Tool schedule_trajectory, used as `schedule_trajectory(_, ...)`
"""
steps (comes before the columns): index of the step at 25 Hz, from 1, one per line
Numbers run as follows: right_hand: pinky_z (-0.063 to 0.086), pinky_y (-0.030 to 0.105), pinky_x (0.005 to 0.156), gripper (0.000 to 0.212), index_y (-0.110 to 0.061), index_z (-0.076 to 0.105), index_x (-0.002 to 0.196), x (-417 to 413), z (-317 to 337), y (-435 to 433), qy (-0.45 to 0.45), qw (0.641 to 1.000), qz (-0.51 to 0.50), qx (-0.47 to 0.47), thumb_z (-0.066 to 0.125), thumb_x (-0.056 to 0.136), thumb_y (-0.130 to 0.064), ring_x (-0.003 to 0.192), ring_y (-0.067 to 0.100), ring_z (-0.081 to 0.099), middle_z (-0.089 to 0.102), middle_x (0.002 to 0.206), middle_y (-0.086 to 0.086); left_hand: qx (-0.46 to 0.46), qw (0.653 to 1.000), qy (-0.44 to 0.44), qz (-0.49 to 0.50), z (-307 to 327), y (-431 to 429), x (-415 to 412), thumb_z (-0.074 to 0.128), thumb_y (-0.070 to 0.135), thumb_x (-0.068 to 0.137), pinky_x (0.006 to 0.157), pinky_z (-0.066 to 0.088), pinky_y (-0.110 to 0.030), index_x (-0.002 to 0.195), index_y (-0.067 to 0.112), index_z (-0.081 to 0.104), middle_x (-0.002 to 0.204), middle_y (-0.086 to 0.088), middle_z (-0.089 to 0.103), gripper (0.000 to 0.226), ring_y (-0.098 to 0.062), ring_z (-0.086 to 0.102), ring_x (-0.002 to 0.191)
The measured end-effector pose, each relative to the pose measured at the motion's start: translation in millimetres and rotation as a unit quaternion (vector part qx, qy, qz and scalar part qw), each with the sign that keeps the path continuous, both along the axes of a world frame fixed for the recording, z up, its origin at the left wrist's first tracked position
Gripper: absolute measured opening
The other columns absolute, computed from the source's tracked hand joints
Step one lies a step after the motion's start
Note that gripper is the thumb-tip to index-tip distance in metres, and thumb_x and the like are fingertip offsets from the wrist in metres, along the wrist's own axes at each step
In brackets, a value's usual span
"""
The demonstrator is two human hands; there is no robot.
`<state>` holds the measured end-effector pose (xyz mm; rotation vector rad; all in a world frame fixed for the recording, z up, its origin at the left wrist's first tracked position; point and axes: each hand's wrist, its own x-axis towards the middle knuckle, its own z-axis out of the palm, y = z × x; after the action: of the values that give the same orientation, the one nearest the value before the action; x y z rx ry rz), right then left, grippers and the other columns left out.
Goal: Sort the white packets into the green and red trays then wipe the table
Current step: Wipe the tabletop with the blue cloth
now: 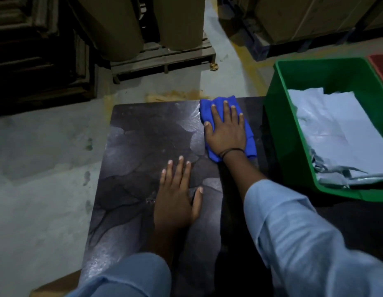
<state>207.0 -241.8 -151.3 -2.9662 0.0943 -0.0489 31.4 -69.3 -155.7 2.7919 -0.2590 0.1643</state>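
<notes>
A blue cloth (pixel 207 106) lies on the dark marbled table (pixel 143 146) near its far edge. My right hand (pixel 226 131) presses flat on top of the cloth with fingers spread. My left hand (pixel 177 194) rests flat on the bare tabletop, closer to me, holding nothing. The green tray (pixel 278 129) stands on the table at the right and holds several white packets (pixel 340 129). A corner of the red tray (pixel 380 63) shows at the far right edge.
Beyond the table is a grey concrete floor with a yellow line. Large brown paper rolls (pixel 126 24) stand on a wooden pallet (pixel 164 58) at the back. Dark stacked pallets (pixel 36 50) fill the back left.
</notes>
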Motion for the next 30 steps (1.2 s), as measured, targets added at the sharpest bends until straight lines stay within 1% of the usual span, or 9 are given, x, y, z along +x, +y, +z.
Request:
schedule_trajectory(4,0.006,0.054,0.122,0.065,-0.029,0.017,0.158,50.4,2.1,10.6,0.025,1.000,0.003,0.003,0.025,0.099,-0.055,0.152,0.034,0.009,0.010,0.166,0.011,0.000,1.000,-0.004,0.007,-2.6,1.3,1.1,0.054,0.045,0.095,0.124,0.019,-0.053,0.158,0.013,0.031,0.168,-0.005,0.017,0.074,-0.029,0.010,0.157)
schedule_trajectory(8,0.007,0.053,0.122,0.065,-0.029,0.016,0.158,17.6,2.8,8.0,0.013,0.999,0.032,0.007,0.023,0.099,-0.055,0.152,0.033,0.010,0.010,0.166,0.010,0.012,1.000,-0.006,0.009,-1.7,-1.1,0.0,0.053,0.046,0.096,0.124,0.018,-0.051,0.157,0.013,0.032,0.168,-0.006,0.020,0.073,-0.029,0.011,0.156)
schedule_trajectory(10,0.010,0.052,0.122,0.065,-0.029,0.018,0.158,-26.6,2.9,5.5,0.004,0.999,0.044,0.008,0.022,0.098,-0.055,0.152,0.033,0.013,0.013,0.166,0.010,0.001,1.000,-0.005,0.006,-1.9,-0.1,-0.8,0.052,0.046,0.096,0.125,0.016,-0.050,0.156,0.012,0.034,0.167,-0.007,0.023,0.071,-0.030,0.013,0.156)
schedule_trajectory(13,0.013,0.051,0.122,0.064,-0.028,0.020,0.158,-112.5,4.4,1.5,-0.013,0.999,0.048,0.014,0.026,0.099,-0.052,0.152,0.032,0.015,0.016,0.165,0.010,0.003,1.000,-0.007,0.004,-2.9,0.3,-0.3,0.050,0.047,0.097,0.126,0.013,-0.047,0.156,0.013,0.035,0.167,-0.008,0.024,0.070,-0.030,0.015,0.156)
schedule_trajectory(16,0.012,0.050,0.123,0.064,-0.027,0.018,0.158,-216.0,8.9,0.3,-0.003,0.999,0.034,-0.001,0.031,0.100,-0.050,0.153,0.030,0.010,0.010,0.166,0.010,0.007,1.000,0.008,-0.002,-0.1,0.6,-1.9,0.046,0.048,0.096,0.127,0.009,-0.044,0.156,0.013,0.035,0.166,-0.010,0.026,0.070,-0.032,0.017,0.155)
schedule_trajectory(20,0.013,0.052,0.122,0.064,-0.028,0.018,0.158,-345.8,21.6,9.1,0.019,0.999,0.034,0.003,0.032,0.100,-0.050,0.154,0.028,0.005,0.006,0.167,0.008,0.007,0.999,0.040,-0.001,10.8,0.4,-11.7,0.041,0.048,0.098,0.126,0.014,-0.047,0.154,0.011,0.038,0.164,-0.012,0.030,0.067,-0.035,0.022,0.153)
schedule_trajectory(23,0.017,0.054,0.121,0.066,-0.027,0.018,0.158,-411.8,21.7,24.1,0.032,0.999,0.040,-0.002,0.036,0.099,-0.049,0.154,0.028,0.004,0.006,0.167,0.009,0.025,0.998,0.058,-0.022,13.8,10.4,-23.9,0.035,0.050,0.100,0.126,0.011,-0.048,0.156,0.012,0.034,0.166,-0.013,0.025,0.068,-0.036,0.017,0.154)
schedule_trajectory(26,0.017,0.054,0.121,0.067,-0.026,0.019,0.158,-418.2,22.7,45.6,0.034,0.999,0.035,0.001,0.038,0.098,-0.050,0.154,0.030,0.005,0.006,0.167,0.009,0.062,0.997,0.041,-0.024,14.9,44.7,-34.4,0.032,0.055,0.099,0.126,0.009,-0.051,0.155,0.009,0.033,0.166,-0.015,0.023,0.072,-0.039,0.014,0.154)
schedule_trajectory(30,0.012,0.053,0.121,0.066,-0.028,0.017,0.158,-364.4,17.3,67.5,0.031,0.998,0.048,0.001,0.034,0.098,-0.051,0.154,0.028,0.002,0.003,0.167,0.008,0.051,0.997,0.042,0.027,10.4,93.6,-27.1,0.026,0.059,0.097,0.126,0.010,-0.051,0.157,0.008,0.031,0.166,-0.016,0.020,0.078,-0.040,0.013,0.154)
